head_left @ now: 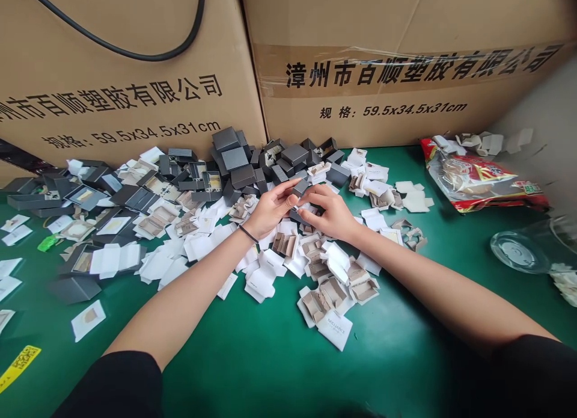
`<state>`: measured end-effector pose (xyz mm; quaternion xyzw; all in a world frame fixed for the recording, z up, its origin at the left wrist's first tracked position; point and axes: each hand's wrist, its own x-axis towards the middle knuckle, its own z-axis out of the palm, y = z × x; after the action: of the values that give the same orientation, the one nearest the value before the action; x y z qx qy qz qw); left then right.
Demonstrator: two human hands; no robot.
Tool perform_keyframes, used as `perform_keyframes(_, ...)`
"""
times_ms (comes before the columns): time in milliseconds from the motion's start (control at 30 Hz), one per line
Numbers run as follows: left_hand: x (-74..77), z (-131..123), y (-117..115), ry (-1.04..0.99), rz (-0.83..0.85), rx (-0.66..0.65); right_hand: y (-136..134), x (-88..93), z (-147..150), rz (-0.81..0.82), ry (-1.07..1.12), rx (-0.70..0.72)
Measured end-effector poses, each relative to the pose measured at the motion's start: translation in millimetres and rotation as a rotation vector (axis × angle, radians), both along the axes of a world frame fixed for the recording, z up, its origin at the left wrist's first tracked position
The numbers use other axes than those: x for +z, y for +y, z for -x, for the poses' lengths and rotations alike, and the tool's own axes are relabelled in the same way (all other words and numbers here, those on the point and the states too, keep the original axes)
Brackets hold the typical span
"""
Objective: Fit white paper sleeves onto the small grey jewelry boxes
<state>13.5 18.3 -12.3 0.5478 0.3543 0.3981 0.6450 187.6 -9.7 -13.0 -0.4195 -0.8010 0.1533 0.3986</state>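
Note:
My left hand (pixel 273 210) and my right hand (pixel 330 212) meet over the middle of the pile. Between their fingertips is a small black box (pixel 300 188), tilted and partly covered by the fingers. The left thumb and fingers close on it from the left; the right fingers are bent against its right side. Beneath and around the hands lie flattened white card inserts (pixel 264 276) and grey-brown folded card pieces (pixel 285 245). More black boxes (pixel 234 158) are heaped just behind the hands, several of them open.
Two large cardboard cartons (pixel 360 21) stand along the back of the green table (pixel 216 364). A black cable (pixel 148 57) hangs before the left one. At right are a red food packet (pixel 482 174) and a clear glass (pixel 518 249). A yellow label strip (pixel 20 367) lies at left.

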Motion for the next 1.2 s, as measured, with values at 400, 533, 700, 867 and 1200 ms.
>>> perform_keyframes(400,-0.5,-0.1,-0.3,-0.016,0.021,-0.001,-1.3,-3.4,3.4,0.007,-0.038,-0.039)
perform_keyframes(533,1.4,-0.2,-1.3,0.044,-0.094,-0.031,-3.0,-6.4,1.3,-0.010,0.024,-0.030)
perform_keyframes(700,4.6,-1.9,-4.3,0.134,-0.232,-0.023,-5.3,-5.5,1.7,-0.028,0.031,-0.055)
perform_keyframes(867,5.0,-2.0,-4.5,0.088,-0.210,-0.035,-4.4,-2.7,2.1,-0.030,-0.049,-0.023)
perform_keyframes(1200,3.0,3.6,-1.7,-0.016,0.021,-0.101,-6.2,-6.6,2.5,-0.072,-0.029,-0.054)
